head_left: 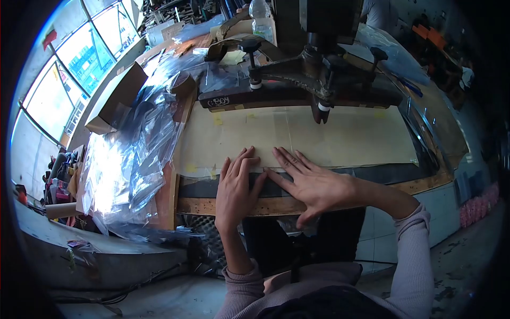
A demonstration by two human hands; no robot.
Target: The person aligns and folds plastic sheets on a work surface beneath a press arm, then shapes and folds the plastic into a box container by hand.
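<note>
A long cream-coloured sheet [340,130] lies flat across the work table, with small yellow tape pieces along its edges. My left hand [234,183] rests on the sheet's near edge, fingers stretched forward and slightly bent. Beside it, my right hand [313,186] lies flat with its fingers spread, the fingertips on the sheet. Neither hand holds anything that I can see. Under the near edge shows a dark strip [366,173]. Just beyond the sheet stands a dark metal machine head [308,74] with a long dark bar [228,100] below it.
Crumpled clear plastic film [133,159] and an open cardboard box [117,98] sit at the left. A plastic bottle [260,18] stands behind. Blue-handled tools [409,85] lie at the right. The wooden table edge [196,206] runs before me; another person [380,15] is at the back.
</note>
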